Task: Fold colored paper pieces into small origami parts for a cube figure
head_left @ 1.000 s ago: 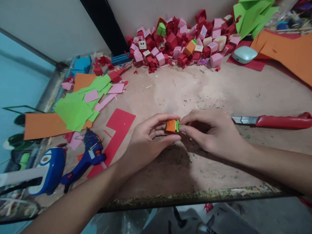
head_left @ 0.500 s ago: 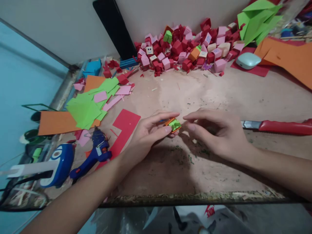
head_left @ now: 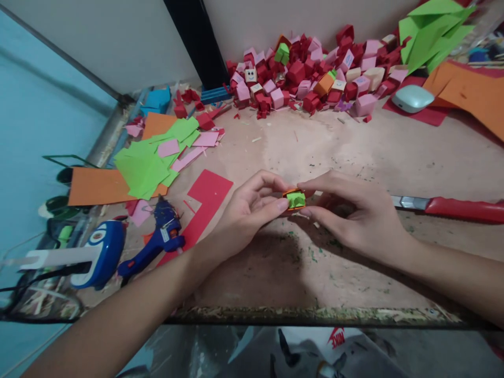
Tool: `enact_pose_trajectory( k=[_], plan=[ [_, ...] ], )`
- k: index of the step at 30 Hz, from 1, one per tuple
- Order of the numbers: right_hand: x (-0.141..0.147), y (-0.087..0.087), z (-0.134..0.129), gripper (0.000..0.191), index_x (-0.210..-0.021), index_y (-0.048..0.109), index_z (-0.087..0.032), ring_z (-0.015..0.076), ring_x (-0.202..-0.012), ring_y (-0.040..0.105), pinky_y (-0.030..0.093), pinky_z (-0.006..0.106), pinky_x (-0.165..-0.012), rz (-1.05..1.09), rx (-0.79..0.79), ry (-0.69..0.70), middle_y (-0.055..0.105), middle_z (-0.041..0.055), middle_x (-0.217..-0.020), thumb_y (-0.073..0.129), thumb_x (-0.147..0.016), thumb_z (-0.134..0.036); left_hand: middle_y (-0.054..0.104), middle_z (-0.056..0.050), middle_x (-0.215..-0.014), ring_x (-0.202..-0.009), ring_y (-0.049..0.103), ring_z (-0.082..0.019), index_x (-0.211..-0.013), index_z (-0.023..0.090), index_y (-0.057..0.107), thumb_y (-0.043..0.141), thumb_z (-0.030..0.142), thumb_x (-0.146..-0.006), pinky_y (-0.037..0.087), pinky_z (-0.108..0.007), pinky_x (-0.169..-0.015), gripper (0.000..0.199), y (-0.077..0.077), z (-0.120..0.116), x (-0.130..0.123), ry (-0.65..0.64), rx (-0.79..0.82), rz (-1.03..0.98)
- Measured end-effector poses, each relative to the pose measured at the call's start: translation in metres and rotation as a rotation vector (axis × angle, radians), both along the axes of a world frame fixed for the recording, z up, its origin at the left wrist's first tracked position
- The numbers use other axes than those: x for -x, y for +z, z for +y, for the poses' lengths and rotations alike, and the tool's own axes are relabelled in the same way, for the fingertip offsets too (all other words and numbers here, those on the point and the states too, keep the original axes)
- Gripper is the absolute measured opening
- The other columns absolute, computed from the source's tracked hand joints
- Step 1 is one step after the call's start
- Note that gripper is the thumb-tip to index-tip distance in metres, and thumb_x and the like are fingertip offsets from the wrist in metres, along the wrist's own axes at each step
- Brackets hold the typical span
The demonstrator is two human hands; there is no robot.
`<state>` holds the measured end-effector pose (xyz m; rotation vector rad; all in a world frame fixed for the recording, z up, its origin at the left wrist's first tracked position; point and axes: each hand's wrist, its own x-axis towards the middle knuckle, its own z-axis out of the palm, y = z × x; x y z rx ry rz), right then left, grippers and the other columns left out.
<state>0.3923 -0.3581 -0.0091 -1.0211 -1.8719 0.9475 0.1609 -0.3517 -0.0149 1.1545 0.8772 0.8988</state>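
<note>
Indoors, on a littered wooden tabletop (head_left: 354, 142) beside a blue wall (head_left: 43, 100), left hand (head_left: 252, 207) and right hand (head_left: 354, 210) pinch an orange-and-green paper piece (head_left: 296, 200) from opposite sides.

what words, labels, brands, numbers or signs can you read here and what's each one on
"NIKE", in red: on the pale material below the table edge.
No words, only a drawn smiling face: cream cube in the heap.
Too small to read: the sticker on the blue glue gun; the blue marks on a pink cube.
</note>
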Motion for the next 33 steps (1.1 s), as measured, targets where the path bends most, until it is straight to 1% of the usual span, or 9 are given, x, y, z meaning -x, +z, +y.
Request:
enact_pose_trajectory(
  k=[4, 6, 10, 13, 16, 20, 25, 29, 33],
  plan=[
    [0.002, -0.002, 0.001, 0.033, -0.126, 0.077, -0.025, 0.0143, -0.074, 0.068, 0.059, 0.028, -0.059, 0.000, 0.009, -0.003, 0.072, 0.0076, -0.123, 0.081, -0.094, -0.028, 0.074, -0.004, -0.106, -0.094, 0.073, -0.015, -0.107, 0.021, 0.065, 0.079, 0.029, -0.093, 0.060, -0.027, -0.087, 0.021, -0.001, 0.000, -0.001, 0.019, -0.050, 0.026],
    [0.003, -0.002, 0.003, 0.029, -0.124, 0.078, -0.024, 0.0149, -0.079, 0.070, 0.060, 0.027, -0.060, -0.016, 0.013, -0.002, 0.070, 0.0086, -0.127, 0.079, -0.095, -0.026, 0.074, -0.004, -0.106, -0.093, 0.072, -0.014, -0.105, 0.021, 0.066, 0.079, 0.028, -0.093, 0.059, -0.026, -0.086, 0.019, -0.002, -0.001, -0.001, 0.015, -0.066, 0.018],
    [0.003, -0.002, 0.004, 0.022, -0.119, 0.077, -0.027, 0.0203, -0.094, 0.075, 0.062, 0.028, -0.063, -0.001, 0.031, 0.022, 0.073, 0.0078, -0.125, 0.075, -0.097, -0.025, 0.074, -0.006, -0.120, -0.101, 0.073, -0.015, -0.105, 0.022, 0.067, 0.076, 0.027, -0.096, 0.060, -0.028, -0.090, 0.014, -0.002, -0.004, -0.002, -0.011, -0.080, 0.016],
    [0.002, -0.002, 0.003, 0.022, -0.118, 0.074, -0.026, 0.0203, -0.093, 0.076, 0.065, 0.031, -0.067, 0.040, 0.055, 0.013, 0.074, 0.0081, -0.129, 0.077, -0.097, -0.028, 0.071, -0.007, -0.132, -0.113, 0.072, -0.019, -0.113, 0.023, 0.068, 0.075, 0.030, -0.097, 0.060, -0.030, -0.093, 0.018, -0.001, -0.006, -0.001, -0.008, -0.138, 0.076],
    [0.002, -0.002, 0.001, 0.022, -0.117, 0.072, -0.024, 0.0183, -0.087, 0.076, 0.065, 0.029, -0.064, 0.051, 0.076, 0.002, 0.074, 0.0084, -0.126, 0.078, -0.096, -0.029, 0.068, -0.007, -0.132, -0.113, 0.071, -0.019, -0.119, 0.025, 0.068, 0.074, 0.028, -0.097, 0.058, -0.030, -0.094, 0.023, 0.001, -0.008, -0.001, 0.011, -0.264, 0.171],
    [0.003, -0.002, 0.000, 0.023, -0.118, 0.071, -0.024, 0.0170, -0.077, 0.075, 0.062, 0.027, -0.057, 0.033, 0.109, -0.025, 0.077, 0.0060, -0.105, 0.078, -0.096, -0.025, 0.066, -0.007, -0.122, -0.113, 0.066, -0.019, -0.116, 0.025, 0.069, 0.079, 0.019, -0.091, 0.056, -0.030, -0.090, 0.027, 0.005, -0.008, -0.001, 0.105, -0.563, 0.325],
    [0.002, -0.004, 0.001, 0.030, -0.125, 0.071, -0.025, 0.0165, -0.082, 0.076, 0.064, 0.027, -0.063, 0.017, 0.058, -0.005, 0.076, 0.0063, -0.115, 0.077, -0.096, -0.022, 0.070, -0.008, -0.110, -0.102, 0.066, -0.021, -0.110, 0.024, 0.070, 0.085, 0.020, -0.087, 0.055, -0.030, -0.075, 0.028, 0.009, -0.010, 0.000, 0.124, -0.801, 0.421],
    [0.000, -0.006, 0.001, 0.028, -0.123, 0.075, -0.026, 0.0161, -0.083, 0.077, 0.064, 0.027, -0.064, 0.009, 0.036, 0.026, 0.075, 0.0064, -0.121, 0.077, -0.096, -0.020, 0.074, -0.009, -0.108, -0.102, 0.068, -0.024, -0.108, 0.026, 0.071, 0.077, 0.019, -0.091, 0.058, -0.038, -0.084, 0.019, 0.009, -0.011, -0.001, 0.116, -0.808, 0.479],
    [0.001, -0.006, 0.001, 0.026, -0.120, 0.077, -0.028, 0.0182, -0.087, 0.079, 0.066, 0.028, -0.066, 0.110, 0.150, 0.034, 0.075, 0.0066, -0.125, 0.079, -0.095, -0.022, 0.074, -0.010, -0.110, -0.101, 0.070, -0.023, -0.108, 0.026, 0.073, 0.077, 0.019, -0.092, 0.060, -0.038, -0.088, 0.018, 0.009, -0.012, -0.001, 0.126, -0.784, 0.483]
  ],
)
